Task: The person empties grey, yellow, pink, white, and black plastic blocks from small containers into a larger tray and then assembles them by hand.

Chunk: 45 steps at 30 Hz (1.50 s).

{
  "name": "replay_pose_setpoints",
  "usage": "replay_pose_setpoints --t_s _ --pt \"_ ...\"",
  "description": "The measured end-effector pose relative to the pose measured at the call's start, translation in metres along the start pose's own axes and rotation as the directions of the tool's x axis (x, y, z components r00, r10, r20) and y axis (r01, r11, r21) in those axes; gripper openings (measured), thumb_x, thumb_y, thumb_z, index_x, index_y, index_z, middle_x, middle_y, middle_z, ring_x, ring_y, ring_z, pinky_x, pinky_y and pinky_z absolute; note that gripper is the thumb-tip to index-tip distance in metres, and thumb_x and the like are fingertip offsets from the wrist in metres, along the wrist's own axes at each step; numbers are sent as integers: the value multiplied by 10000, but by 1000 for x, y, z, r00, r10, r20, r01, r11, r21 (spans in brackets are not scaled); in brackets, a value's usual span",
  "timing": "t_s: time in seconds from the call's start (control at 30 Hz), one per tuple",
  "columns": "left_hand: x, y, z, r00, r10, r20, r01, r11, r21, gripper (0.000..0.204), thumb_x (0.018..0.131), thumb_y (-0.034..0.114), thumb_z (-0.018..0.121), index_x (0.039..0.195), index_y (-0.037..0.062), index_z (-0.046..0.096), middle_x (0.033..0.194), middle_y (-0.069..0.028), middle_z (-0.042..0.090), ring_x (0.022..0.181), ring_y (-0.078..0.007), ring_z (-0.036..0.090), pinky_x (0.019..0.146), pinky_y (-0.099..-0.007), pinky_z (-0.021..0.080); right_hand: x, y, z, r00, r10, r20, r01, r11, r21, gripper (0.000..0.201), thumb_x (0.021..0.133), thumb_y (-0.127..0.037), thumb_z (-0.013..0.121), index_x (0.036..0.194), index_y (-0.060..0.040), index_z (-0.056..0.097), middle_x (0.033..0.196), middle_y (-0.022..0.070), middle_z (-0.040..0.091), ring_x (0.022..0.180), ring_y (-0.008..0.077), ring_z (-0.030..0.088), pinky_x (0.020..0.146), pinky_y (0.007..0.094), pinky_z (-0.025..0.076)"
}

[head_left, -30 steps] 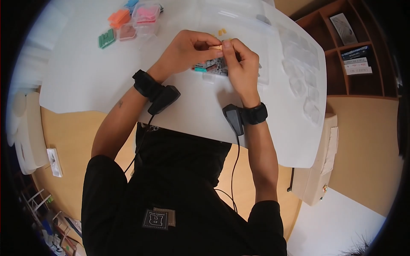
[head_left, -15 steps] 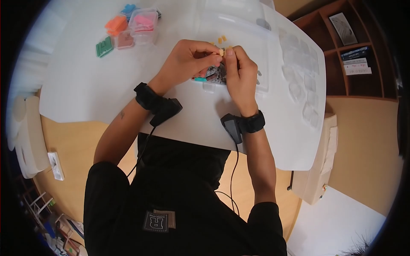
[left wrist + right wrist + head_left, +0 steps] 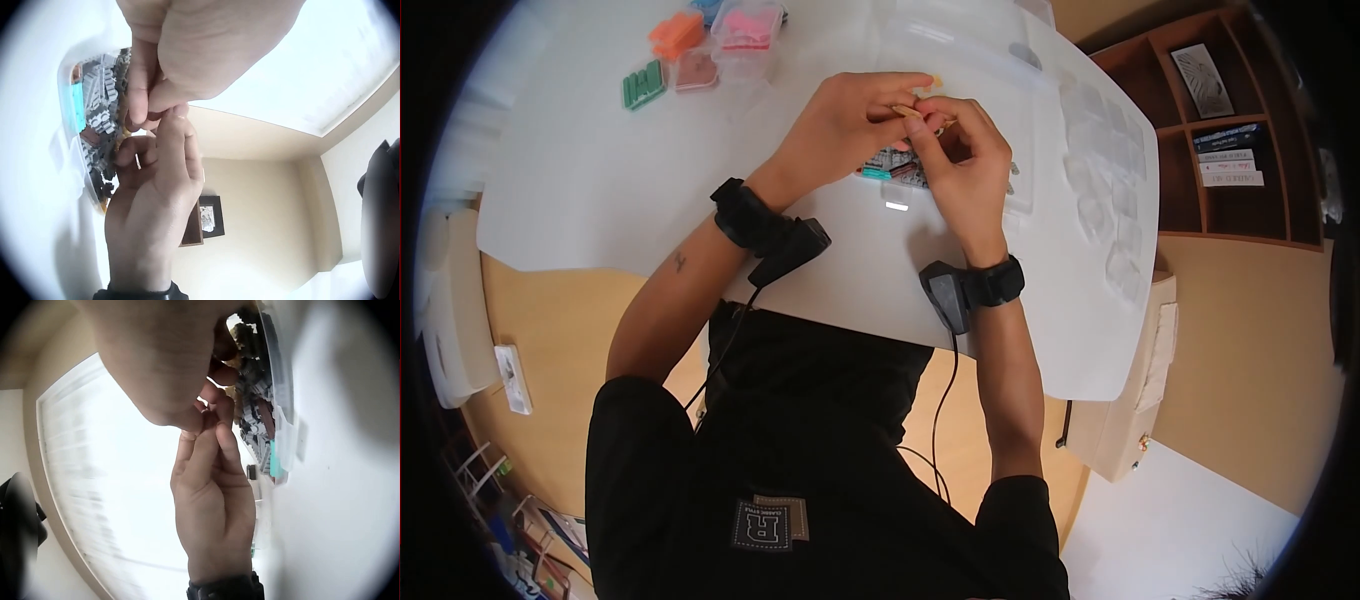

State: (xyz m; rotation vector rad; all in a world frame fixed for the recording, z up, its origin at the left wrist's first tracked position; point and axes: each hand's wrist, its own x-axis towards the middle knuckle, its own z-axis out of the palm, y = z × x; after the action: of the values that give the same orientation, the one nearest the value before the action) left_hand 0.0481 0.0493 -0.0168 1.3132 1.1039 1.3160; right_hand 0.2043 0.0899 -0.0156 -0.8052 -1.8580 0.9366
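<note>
Yellow piece: small and slender, it lies between the fingertips of both hands above the open container; whether it is one part or several joined cannot be told.
Left hand (image 3: 837, 125): thumb and fingertips pinch the yellow piece (image 3: 905, 110), with one finger extended beyond it.
Right hand (image 3: 972, 160): curled, its thumb and fingertips close on the yellow piece.
Progress: the piece is in hand, not set down; many grey pieces (image 3: 100, 94) lie loose in the clear container (image 3: 283, 381), beside a teal piece (image 3: 875, 173).
Coloured sets: green pieces (image 3: 643, 86) and pink pieces (image 3: 750, 28) lie in clear boxes on the desk (image 3: 600, 180), near orange pieces (image 3: 676, 35).
Change: half a second earlier the piece stands more upright between closer-set fingertips; now it slants, and one left finger reaches farther out. The coloured sets keep their arrangement.
</note>
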Motion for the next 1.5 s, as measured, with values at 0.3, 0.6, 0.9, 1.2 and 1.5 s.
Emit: replay_pose_setpoints --t_s 0.3,0.6,0.9,1.2,1.5 --pt "0 8 1 999 -20 46 13 990 143 316 904 53 557 1205 -43 560 924 -120 677 777 -118 652 686 -222 529 0 11 -3 994 75 -75 -63 987 145 104 882 -82 618 852 16 602 676 9 563 533 52 462 482 205 375" --pt "0 7 5 995 -38 87 46 995 -84 198 931 106 541 982 -72 612 787 -84 652 639 -112 615 606 -234 534 0 6 -3 988 146 -50 -136 976 170 186 954 -145 515 853 0 574 614 25 572 473 59 473 433 225 378" --pt "2 0 7 997 15 76 -10 998 -60 211 900 135 597 996 -52 620 785 -73 659 642 -99 618 604 -212 523 0 6 2 993 56 -104 -58 998 -15 186 964 -145 480 856 -7 543 590 38 555 478 93 481 457 260 401" --pt "3 -3 3 1000 -25 2 25 1000 -18 226 911 160 579 990 -42 640 748 -59 639 617 -98 614 533 -205 487 0 -1 3 995 68 -78 -61 995 81 130 932 -132 539 899 -8 559 666 54 604 572 109 549 526 251 437" --pt "4 -4 0 985 -17 172 28 998 -57 243 955 170 499 1012 -34 618 791 -40 604 617 -93 586 556 -200 441 0 5 4 997 20 -73 -16 999 45 159 903 -154 602 936 -3 642 729 65 627 587 113 557 534 249 442"
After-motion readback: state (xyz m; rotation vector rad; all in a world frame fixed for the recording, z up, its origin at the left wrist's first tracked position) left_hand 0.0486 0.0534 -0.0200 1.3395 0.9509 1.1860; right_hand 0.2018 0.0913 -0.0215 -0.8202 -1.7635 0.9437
